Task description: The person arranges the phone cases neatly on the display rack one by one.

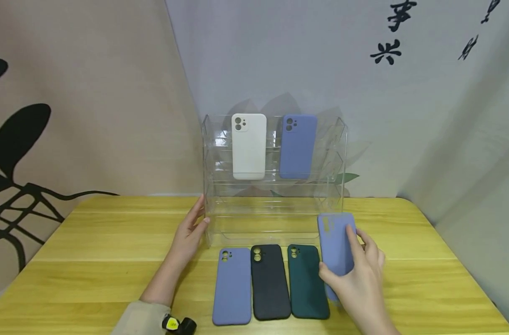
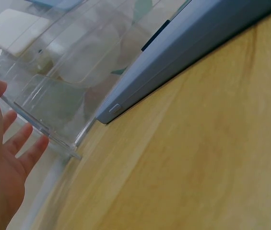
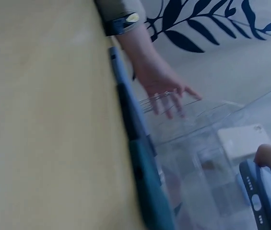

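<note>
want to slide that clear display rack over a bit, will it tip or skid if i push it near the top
The clear rack looks like thin, light plastic, so it probably skids easily on the smooth wooden table. It stands tall with two cases up high, so a high push might tip it. The left hand steadying its lower edge seems wiser.

We've got both arms reaching forward from the bottom of the head view. Our left hand [image 1: 190, 232] is flat and upright, fingers straight and together, pointing up and away, thumb side toward us; its forearm angles in from lower left with a sleeve cuff showing at the wrist. Our right hand [image 1: 356, 274] comes in from the lower right, fingers curled, thumb on the near side, index finger lying straighter on top.
</note>
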Action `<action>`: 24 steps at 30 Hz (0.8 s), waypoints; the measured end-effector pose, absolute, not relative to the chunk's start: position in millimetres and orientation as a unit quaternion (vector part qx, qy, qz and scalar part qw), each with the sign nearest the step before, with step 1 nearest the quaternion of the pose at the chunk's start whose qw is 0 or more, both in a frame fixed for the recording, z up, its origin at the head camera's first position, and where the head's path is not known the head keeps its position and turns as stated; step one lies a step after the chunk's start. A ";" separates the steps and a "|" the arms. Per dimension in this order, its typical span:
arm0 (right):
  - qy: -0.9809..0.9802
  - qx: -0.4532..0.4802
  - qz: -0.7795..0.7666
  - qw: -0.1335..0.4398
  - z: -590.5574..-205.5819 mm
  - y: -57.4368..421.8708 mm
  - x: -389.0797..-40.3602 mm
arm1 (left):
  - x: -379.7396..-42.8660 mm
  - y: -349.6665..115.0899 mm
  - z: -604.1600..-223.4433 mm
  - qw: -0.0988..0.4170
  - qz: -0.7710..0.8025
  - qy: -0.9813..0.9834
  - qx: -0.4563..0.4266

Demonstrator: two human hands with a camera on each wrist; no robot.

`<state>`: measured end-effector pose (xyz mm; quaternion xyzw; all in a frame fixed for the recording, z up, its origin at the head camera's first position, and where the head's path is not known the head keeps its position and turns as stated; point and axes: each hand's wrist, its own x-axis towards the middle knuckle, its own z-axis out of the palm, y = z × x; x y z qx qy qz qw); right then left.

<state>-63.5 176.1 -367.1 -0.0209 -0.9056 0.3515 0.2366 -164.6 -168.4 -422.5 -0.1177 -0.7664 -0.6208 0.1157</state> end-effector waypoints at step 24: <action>-0.791 0.115 0.433 0.417 -326.6 110.6 -125.8 | -164.7 -168.0 -422.0 0.111 -0.620 -0.768 -0.113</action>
